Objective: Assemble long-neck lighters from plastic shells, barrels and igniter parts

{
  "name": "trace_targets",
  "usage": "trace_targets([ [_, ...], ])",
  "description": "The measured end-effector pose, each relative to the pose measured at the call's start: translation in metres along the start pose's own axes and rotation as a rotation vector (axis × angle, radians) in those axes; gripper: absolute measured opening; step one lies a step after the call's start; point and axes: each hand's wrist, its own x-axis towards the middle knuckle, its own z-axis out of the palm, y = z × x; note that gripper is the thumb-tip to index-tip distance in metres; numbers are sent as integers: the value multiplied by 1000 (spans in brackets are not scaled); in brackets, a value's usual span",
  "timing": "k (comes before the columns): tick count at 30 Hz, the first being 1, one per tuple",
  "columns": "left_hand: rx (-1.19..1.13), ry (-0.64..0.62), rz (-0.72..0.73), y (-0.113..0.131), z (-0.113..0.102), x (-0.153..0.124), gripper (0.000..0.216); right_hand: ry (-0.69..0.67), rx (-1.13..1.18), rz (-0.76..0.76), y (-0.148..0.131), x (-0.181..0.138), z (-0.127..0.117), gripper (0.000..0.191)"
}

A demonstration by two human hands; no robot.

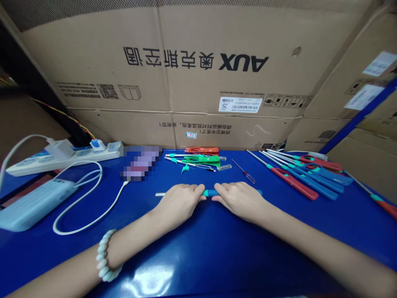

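Observation:
Both my hands grip one long-nosed gas lighter (212, 193), held level above the blue table. My left hand (182, 200) is closed round its metal tube, whose tip sticks out to the left. Round the blue handle my right hand (238, 198) is wrapped, and a bit of the handle's end shows past it. A teal collar and some blue show between the two hands; the rest is hidden by my fingers. Beyond my hands lie lighter parts with green shells (204, 159) and orange shells (201, 150), and a small screwdriver (249, 177).
Several red and blue lighters (294, 182) lie at the right, another (383, 203) at the far right edge. On the left are a power strip (83, 155), a power bank (37, 203), a white cable (89, 229) and a blurred phone (141, 163). A cardboard box wall (192, 95) closes off the back.

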Motion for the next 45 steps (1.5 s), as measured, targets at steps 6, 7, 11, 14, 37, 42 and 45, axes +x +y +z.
trace_targets([
  [6,76,134,47,-2,5,0,18,-36,35,44,-2,0,-6,27],
  [7,94,161,59,-2,6,1,19,-42,46,53,-2,0,-7,28],
  [11,177,247,91,1,11,0,25,-52,96,52,-1,0,-7,30],
  [14,206,263,89,3,12,0,27,-38,100,43,0,0,-6,30],
  [37,108,197,122,-24,-6,2,30,104,230,-42,35,-2,-9,25],
  [42,92,238,195,-20,4,2,26,108,257,-75,29,-6,-16,25],
  [45,90,199,187,-23,3,2,23,46,197,-32,33,-7,-21,25],
])
